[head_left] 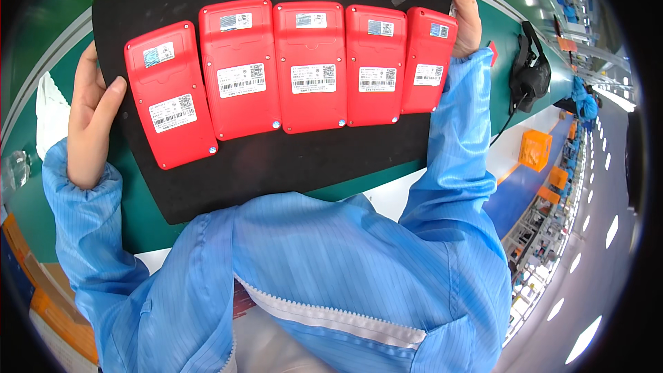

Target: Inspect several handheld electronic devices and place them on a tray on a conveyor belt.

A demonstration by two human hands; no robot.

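Observation:
A flat black foam-like mat (276,166) spans the space in front of me, tilted in my two hands. Several red handheld devices (311,103) lie on it in a row, backs up, each bearing a white printed label and a small silvery sticker. My left hand (95,117) is closed on the mat's left edge, thumb on top, beside the leftmost device. At the far right corner, my right hand (467,17) grips the other edge, near the rightmost device; some of its fingers are hidden behind the mat.
Under the mat is a green work table (148,224). A black corded object (529,72) lies on its right part. An orange crate (535,150) stands farther right. To the left are a white plastic bag (52,117) and crumpled clear plastic (15,169).

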